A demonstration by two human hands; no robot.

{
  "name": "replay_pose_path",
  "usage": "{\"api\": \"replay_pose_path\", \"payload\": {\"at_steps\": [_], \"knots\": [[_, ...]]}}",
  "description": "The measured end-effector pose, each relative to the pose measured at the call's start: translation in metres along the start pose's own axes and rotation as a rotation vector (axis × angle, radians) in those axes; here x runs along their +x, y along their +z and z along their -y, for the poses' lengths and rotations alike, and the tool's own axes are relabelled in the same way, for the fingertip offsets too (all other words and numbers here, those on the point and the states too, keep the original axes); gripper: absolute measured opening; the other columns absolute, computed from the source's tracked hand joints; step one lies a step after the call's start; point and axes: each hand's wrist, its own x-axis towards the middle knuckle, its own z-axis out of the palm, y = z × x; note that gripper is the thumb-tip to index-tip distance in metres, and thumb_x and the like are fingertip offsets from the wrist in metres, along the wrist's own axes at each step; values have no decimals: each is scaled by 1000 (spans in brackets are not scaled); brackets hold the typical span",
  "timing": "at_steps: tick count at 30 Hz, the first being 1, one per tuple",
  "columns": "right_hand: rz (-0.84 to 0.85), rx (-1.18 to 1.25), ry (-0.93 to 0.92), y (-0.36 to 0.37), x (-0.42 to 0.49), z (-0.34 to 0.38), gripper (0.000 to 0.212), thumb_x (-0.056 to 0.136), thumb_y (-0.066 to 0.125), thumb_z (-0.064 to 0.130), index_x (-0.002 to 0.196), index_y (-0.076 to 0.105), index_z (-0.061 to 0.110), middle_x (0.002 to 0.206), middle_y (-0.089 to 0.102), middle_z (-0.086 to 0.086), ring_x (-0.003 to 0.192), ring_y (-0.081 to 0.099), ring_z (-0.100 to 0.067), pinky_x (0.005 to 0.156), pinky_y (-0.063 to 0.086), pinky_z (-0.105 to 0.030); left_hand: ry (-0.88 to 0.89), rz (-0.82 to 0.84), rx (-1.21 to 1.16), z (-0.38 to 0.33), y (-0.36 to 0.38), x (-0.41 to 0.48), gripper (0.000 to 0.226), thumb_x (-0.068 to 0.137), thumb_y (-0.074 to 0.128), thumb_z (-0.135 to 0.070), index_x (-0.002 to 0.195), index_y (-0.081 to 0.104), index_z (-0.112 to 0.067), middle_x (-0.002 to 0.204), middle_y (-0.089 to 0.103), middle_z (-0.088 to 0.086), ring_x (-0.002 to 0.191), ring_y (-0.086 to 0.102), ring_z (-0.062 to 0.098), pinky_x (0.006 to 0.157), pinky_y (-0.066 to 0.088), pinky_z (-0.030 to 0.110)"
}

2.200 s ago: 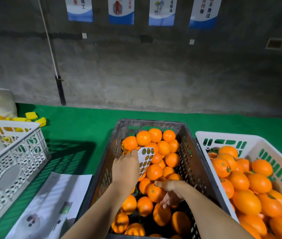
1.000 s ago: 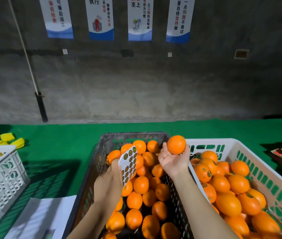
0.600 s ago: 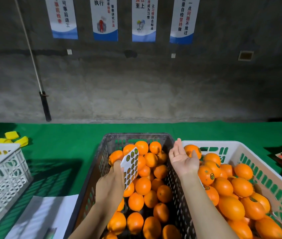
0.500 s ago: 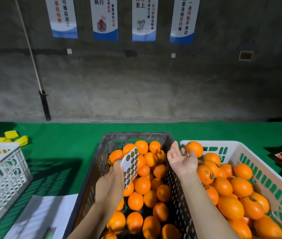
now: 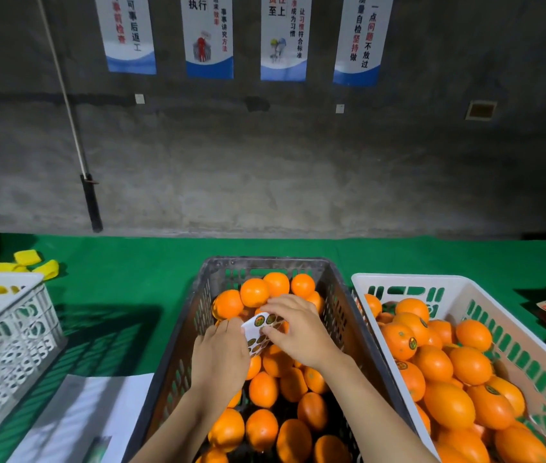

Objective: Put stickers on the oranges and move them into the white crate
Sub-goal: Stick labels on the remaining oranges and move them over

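Green tabletop (image 5: pixel 137 272) under a grey concrete wall (image 5: pixel 264 162). Grey crate (image 5: pixel 335 295) of unstickered oranges (image 5: pixel 261 389) at 6 o'clock; white crate (image 5: pixel 485 295) of stickered oranges (image 5: pixel 448 406) at 4 o'clock. Left hand (image 5: pixel 219 354) gripping sticker sheet (image 5: pixel 259 332) above grey crate; right hand (image 5: pixel 293 327) pinching at its face, fingers curled.

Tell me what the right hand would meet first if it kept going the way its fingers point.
The right hand points left toward the left hand, and its fingertips are already at the sticker sheet. It would probably meet that sheet first, though depth is unclear.
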Motion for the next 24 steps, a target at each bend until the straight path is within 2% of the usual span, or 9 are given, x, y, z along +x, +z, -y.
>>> {"api": "replay_pose_path", "payload": {"at_steps": [3, 6, 8, 12, 14, 16, 19, 21, 24], "knots": [[97, 209, 100, -4, -2, 4, 25, 96, 64, 37, 119, 70, 30, 114, 68, 14, 113, 57, -8, 102, 42, -44, -68, 63, -44, -2, 0, 0, 15, 101, 36, -29, 87, 39, -29, 84, 52, -9, 80, 49, 15, 68, 31, 32], [210, 463, 208, -9, -5, 11, 26, 91, 71, 34, 116, 73, 27, 108, 72, 11, 100, 66, -7, 88, 55, -41, -136, 89, -75, -2, -3, 0, 12, 100, 35, -27, 89, 39, -28, 90, 58, -7, 87, 54, 17, 71, 35, 34], [243, 483, 199, -8, -6, 15, 27, 88, 75, 33, 114, 74, 24, 106, 73, 6, 98, 67, -11, 86, 55, -43, -158, 88, -88, -2, -5, 1, 13, 99, 36, -25, 88, 40, -26, 88, 58, -6, 86, 53, 18, 71, 35, 34], [210, 548, 202, -6, -5, 16, 13, 89, 74, 24, 97, 77, 15, 93, 74, -4, 89, 69, -23, 80, 54, -50, -159, 74, -54, -2, -5, 0, 10, 98, 36, -29, 90, 42, -27, 90, 56, -8, 87, 49, 15, 74, 34, 34], [186, 530, 213, -6, -5, 16, 11, 89, 74, 22, 93, 76, 12, 90, 73, -7, 86, 68, -25, 79, 54, -51, -126, 40, -31, -2, -5, -2, 8, 96, 43, -33, 100, 49, -29, 98, 58, -9, 95, 52, 16, 82, 37, 35], [177, 503, 217, -5, -5, 16, 10, 89, 74, 23, 88, 75, 13, 86, 71, -9, 80, 66, -25, 76, 54, -50, -73, -4, -15, -3, -7, -4, 21, 89, 59, -30, 109, 61, -27, 107, 63, -7, 105, 57, 20, 92, 40, 40], [157, 470, 213, -2, -4, 16, 16, 89, 74, 25, 80, 72, 12, 76, 64, -10, 66, 54, -16, 66, 47, -45, 43, -106, -34, -5, -8, -4, 27, 72, 82, -22, 98, 72, -23, 97, 69, -6, 98, 65, 23, 86, 48, 45], [140, 465, 221, -1, -4, 15, 18, 89, 74, 26, 79, 72, 11, 76, 64, -12, 66, 53, -16, 65, 47, -45, 121, -145, -39, -6, -9, -3, 28, 68, 87, -22, 93, 74, -25, 93, 70, -8, 95, 67, 22, 82, 49, 44], [121, 487, 217, -1, -4, 14, 21, 88, 75, 28, 79, 73, 10, 76, 65, -13, 65, 53, -16, 65, 47, -46, 186, -176, -47, -5, -7, -2, 27, 70, 88, -25, 94, 77, -28, 95, 70, -10, 97, 66, 19, 83, 45, 42]]}}
